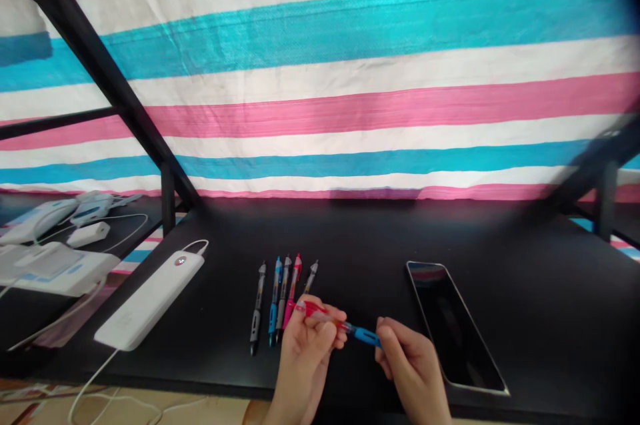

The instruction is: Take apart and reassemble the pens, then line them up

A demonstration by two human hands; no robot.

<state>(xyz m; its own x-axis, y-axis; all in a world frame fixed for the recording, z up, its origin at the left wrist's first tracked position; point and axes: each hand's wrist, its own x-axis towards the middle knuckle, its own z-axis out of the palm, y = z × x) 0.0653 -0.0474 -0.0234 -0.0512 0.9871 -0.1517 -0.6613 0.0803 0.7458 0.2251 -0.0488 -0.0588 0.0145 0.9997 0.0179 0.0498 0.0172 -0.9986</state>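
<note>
A pen with a red, clear upper barrel and a blue grip (367,336) is held between my two hands, above the front part of the black table. My left hand (313,345) is closed around its red end. The fingers of my right hand (407,361) pinch the blue end, whose tip they hide. Beyond and left of my left hand several pens lie side by side: a grey one (258,308), a blue one (275,301), another grey one (284,291), a pink-red one (296,275) and a grey one (312,275) partly hidden by my left hand.
On the black table (360,238), a dark-screened phone (455,325) lies at the right and a white power bank (150,301) with cables at the left. White power strips (75,268) sit further left. Black frame bars (120,98) rise before a striped sheet (350,105).
</note>
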